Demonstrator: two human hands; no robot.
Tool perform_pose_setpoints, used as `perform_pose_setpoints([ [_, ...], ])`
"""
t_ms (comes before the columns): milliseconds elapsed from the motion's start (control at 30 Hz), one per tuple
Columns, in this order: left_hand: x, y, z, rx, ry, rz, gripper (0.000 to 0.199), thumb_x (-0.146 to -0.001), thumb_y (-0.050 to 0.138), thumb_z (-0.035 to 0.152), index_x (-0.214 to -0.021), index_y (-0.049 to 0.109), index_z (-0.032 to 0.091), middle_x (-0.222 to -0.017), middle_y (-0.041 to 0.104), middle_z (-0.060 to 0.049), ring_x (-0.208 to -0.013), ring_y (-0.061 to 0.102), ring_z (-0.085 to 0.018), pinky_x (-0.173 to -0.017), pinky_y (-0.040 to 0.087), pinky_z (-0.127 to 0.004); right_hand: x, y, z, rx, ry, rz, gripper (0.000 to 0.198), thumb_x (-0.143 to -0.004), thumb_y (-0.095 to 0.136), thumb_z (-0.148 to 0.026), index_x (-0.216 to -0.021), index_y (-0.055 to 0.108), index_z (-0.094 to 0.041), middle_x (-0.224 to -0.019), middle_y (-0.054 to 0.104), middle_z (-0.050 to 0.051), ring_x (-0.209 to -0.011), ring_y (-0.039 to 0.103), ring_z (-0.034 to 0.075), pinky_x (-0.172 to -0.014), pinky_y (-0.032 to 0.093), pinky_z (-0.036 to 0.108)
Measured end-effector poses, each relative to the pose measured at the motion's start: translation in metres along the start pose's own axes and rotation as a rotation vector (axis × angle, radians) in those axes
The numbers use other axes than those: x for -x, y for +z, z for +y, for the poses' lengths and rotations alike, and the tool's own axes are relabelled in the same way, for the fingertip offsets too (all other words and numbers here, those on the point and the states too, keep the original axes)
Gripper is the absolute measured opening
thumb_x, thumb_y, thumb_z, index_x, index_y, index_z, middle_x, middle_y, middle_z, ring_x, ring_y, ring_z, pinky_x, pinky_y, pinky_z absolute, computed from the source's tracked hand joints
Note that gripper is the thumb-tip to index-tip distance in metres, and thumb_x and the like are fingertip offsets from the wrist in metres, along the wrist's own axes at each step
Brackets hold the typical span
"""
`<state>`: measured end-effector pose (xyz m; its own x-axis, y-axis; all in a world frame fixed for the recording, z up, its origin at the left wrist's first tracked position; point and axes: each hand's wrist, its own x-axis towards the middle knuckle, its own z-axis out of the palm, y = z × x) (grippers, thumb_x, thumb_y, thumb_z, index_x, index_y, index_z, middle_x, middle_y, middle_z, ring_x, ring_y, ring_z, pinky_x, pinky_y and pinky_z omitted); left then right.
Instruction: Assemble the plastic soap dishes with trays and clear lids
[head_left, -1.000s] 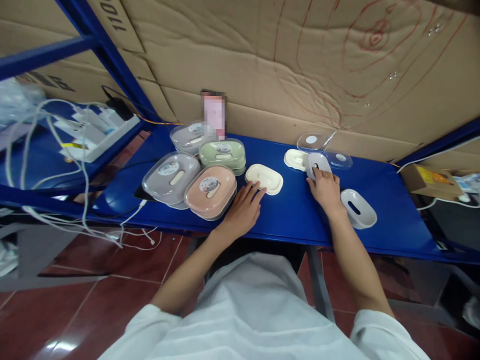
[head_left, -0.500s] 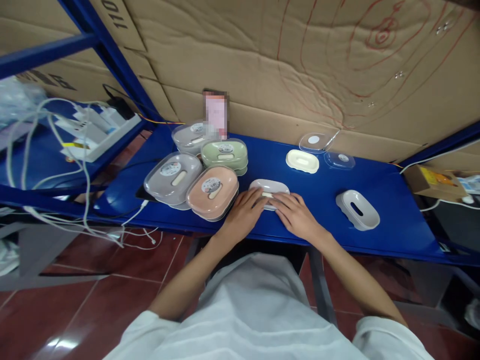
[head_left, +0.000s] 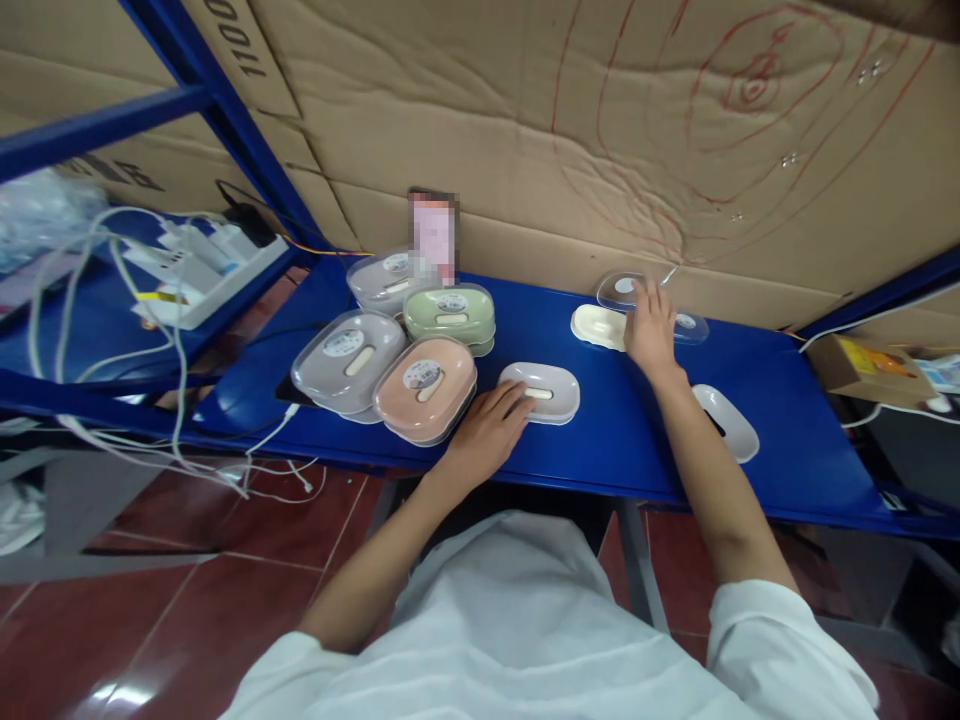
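My left hand (head_left: 487, 430) lies over the left end of a pale grey soap dish (head_left: 562, 405), its fingers stretched out on the dish. A cream strip (head_left: 538, 394) sits in the slot at the dish's middle. At the back of the table, my right hand (head_left: 651, 325) reaches with fingers apart over two clear lids, one on the left (head_left: 611, 290) and one on the right (head_left: 694, 327). It partly hides both lids and the right end of a cream dish (head_left: 596, 325). Whether its fingertips touch a lid I cannot tell.
Several lidded soap boxes stand on the left, among them a green one (head_left: 450, 312) and an orange one (head_left: 426, 390). A slotted grey dish (head_left: 735, 425) lies right of my forearm. A phone (head_left: 435, 235) leans on the cardboard wall (head_left: 487, 140). Cables and a power strip (head_left: 232, 285) are far left.
My right hand has left the grey dish and moved right and away from me to the clear lids. My left hand stays on the dish.
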<state>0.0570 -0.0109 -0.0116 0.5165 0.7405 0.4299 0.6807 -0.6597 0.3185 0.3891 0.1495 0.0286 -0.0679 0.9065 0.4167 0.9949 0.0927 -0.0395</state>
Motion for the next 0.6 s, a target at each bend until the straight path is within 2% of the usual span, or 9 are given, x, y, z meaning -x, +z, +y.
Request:
perform_pose_setpoints([
  [67, 0.0, 0.0, 0.0, -0.002, 0.002, 0.001, 0.035, -0.111, 0.048, 0.019, -0.141, 0.064, 0.019, -0.155, 0.063, -0.014, -0.15, 0.055, -0.032, -0.12, 0.051, -0.053, -0.015, 0.002, 0.003, 0.011, 0.025, 0.033, 0.069, -0.1, 0.037, -0.014, -0.168, 0.033, -0.015, -0.177, 0.034, 0.017, -0.165, 0.024, 0.033, -0.13, 0.024, 0.063],
  [133, 0.001, -0.001, -0.001, -0.001, 0.008, 0.005, 0.035, -0.11, 0.048, 0.018, -0.142, 0.064, 0.019, -0.156, 0.062, -0.015, -0.15, 0.055, -0.031, -0.121, 0.052, -0.053, -0.026, 0.002, 0.004, 0.018, 0.036, 0.042, 0.07, -0.099, 0.039, -0.013, -0.169, 0.031, -0.013, -0.17, 0.042, 0.02, -0.161, 0.03, 0.035, -0.128, 0.023, 0.065],
  [167, 0.001, -0.001, -0.001, -0.002, 0.01, 0.006, 0.035, -0.11, 0.048, 0.018, -0.141, 0.064, 0.019, -0.156, 0.062, -0.015, -0.15, 0.056, -0.031, -0.121, 0.052, -0.053, -0.029, 0.001, 0.003, 0.022, 0.051, 0.046, 0.069, -0.099, 0.041, -0.015, -0.167, 0.034, -0.012, -0.165, 0.048, 0.023, -0.157, 0.035, 0.036, -0.126, 0.025, 0.066],
  [233, 0.002, -0.001, -0.001, -0.007, 0.009, 0.008, 0.035, -0.11, 0.049, 0.018, -0.141, 0.065, 0.02, -0.156, 0.062, -0.014, -0.149, 0.056, -0.031, -0.121, 0.052, -0.053, -0.029, -0.001, 0.0, 0.037, 0.084, 0.055, 0.059, -0.099, 0.044, -0.018, -0.157, 0.049, -0.01, -0.15, 0.058, 0.026, -0.145, 0.046, 0.04, -0.121, 0.03, 0.067],
  [300, 0.002, -0.001, -0.001, -0.014, 0.011, 0.009, 0.034, -0.111, 0.048, 0.019, -0.141, 0.065, 0.019, -0.156, 0.062, -0.014, -0.149, 0.057, -0.031, -0.12, 0.053, -0.052, -0.021, -0.004, -0.003, 0.057, 0.062, 0.055, 0.043, -0.099, 0.05, -0.023, -0.137, 0.065, -0.01, -0.14, 0.062, 0.026, -0.137, 0.05, 0.043, -0.117, 0.033, 0.068],
  [367, 0.001, -0.001, -0.001, -0.015, 0.009, 0.009, 0.034, -0.111, 0.048, 0.02, -0.14, 0.065, 0.018, -0.155, 0.063, -0.015, -0.148, 0.057, -0.032, -0.119, 0.054, -0.053, -0.008, -0.008, -0.008, 0.052, -0.025, 0.028, 0.032, -0.097, 0.057, -0.029, -0.122, 0.069, -0.012, -0.135, 0.064, 0.024, -0.133, 0.053, 0.044, -0.116, 0.034, 0.067],
  [433, 0.001, -0.001, -0.001, -0.005, 0.002, 0.005, 0.034, -0.111, 0.048, 0.02, -0.14, 0.065, 0.019, -0.155, 0.063, -0.015, -0.149, 0.056, -0.032, -0.12, 0.053, -0.053, 0.009, -0.011, -0.015, -0.015, -0.09, -0.029, 0.032, -0.095, 0.063, -0.033, -0.121, 0.066, -0.014, -0.132, 0.067, 0.022, -0.124, 0.059, 0.041, -0.112, 0.041, 0.061],
  [533, 0.001, -0.002, 0.0, 0.016, -0.006, 0.013, 0.035, -0.11, 0.049, 0.019, -0.142, 0.064, 0.021, -0.156, 0.061, -0.015, -0.149, 0.056, -0.031, -0.122, 0.052, -0.052, 0.036, -0.018, -0.033, -0.195, -0.13, -0.079, 0.033, -0.098, 0.061, -0.037, -0.124, 0.062, -0.017, -0.126, 0.073, 0.017, -0.108, 0.069, 0.035, -0.097, 0.053, 0.05],
  [600, 0.003, -0.003, 0.001, 0.01, -0.021, 0.046, 0.038, -0.11, 0.051, 0.02, -0.146, 0.06, 0.022, -0.16, 0.055, -0.016, -0.148, 0.057, -0.032, -0.12, 0.054, -0.051, 0.056, -0.024, -0.05, -0.295, -0.235, -0.053, 0.032, -0.102, 0.06, -0.041, -0.125, 0.063, -0.019, -0.128, 0.075, 0.016, -0.111, 0.071, 0.034, -0.096, 0.054, 0.048],
])
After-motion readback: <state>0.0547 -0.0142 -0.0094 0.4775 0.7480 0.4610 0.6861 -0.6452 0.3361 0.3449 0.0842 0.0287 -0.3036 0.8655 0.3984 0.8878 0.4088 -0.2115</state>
